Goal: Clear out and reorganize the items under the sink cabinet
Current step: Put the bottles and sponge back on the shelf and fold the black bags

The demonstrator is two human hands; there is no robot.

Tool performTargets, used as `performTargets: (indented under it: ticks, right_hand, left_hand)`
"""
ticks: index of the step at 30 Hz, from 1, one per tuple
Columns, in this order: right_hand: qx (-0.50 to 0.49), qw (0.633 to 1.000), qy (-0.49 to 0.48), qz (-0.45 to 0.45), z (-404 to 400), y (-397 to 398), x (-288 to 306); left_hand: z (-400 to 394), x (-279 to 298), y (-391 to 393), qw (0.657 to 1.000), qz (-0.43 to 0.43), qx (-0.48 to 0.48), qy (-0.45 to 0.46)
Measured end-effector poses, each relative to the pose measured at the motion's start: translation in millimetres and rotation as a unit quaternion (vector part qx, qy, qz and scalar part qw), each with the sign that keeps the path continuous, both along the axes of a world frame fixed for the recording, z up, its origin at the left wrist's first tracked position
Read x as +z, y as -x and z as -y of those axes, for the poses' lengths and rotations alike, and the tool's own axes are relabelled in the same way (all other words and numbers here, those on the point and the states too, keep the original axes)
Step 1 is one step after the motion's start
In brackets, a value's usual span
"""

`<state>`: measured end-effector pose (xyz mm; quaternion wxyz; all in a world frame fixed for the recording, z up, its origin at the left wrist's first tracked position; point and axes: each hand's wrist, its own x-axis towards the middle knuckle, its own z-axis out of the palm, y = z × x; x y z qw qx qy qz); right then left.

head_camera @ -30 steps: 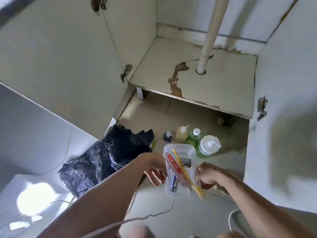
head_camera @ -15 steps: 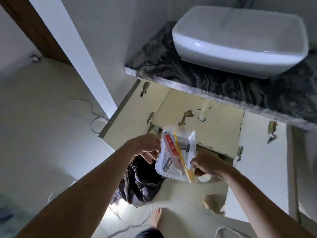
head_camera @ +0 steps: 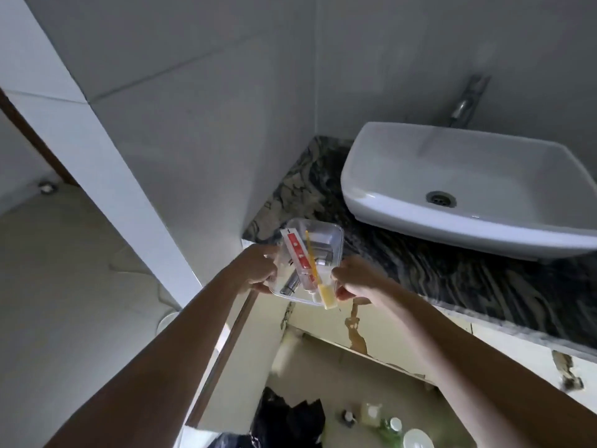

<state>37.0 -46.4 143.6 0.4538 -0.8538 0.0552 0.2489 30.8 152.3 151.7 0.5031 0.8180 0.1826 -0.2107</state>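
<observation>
Tray (head_camera: 336,240) raised to countertop (head_camera: 420,270), between both hands

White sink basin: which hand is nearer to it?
Right. The right hand grips the clear tray on its edge toward the sink basin; the left hand grips the tray's far edge, away from the basin.

Tray (head_camera: 336,240) left of sink (head_camera: 420,221), perhaps over countertop (head_camera: 452,276)
</observation>
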Motion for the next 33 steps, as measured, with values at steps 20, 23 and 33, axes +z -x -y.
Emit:
performTargets:
  ticks: [20,23,33]
  right_hand:
    - [-0.188,0.963,-0.178,-0.074,-75.6,-116.6,-31.6]
    - [-0.184,0.961,-0.194,-0.071,-77.7,-111.2,-29.5]
    - [-0.120,0.984,-0.069,0.110,-21.9,-45.2,-26.5]
  left_hand:
    - [-26.6,-20.1,-100.5,0.985,0.103,0.118,-0.072]
    - [-28.8,-15.7,-101.4,0.987,0.093,0.089,-0.097]
    - [4.0,7.9,-48.6,0.952,0.226,0.025,-0.203]
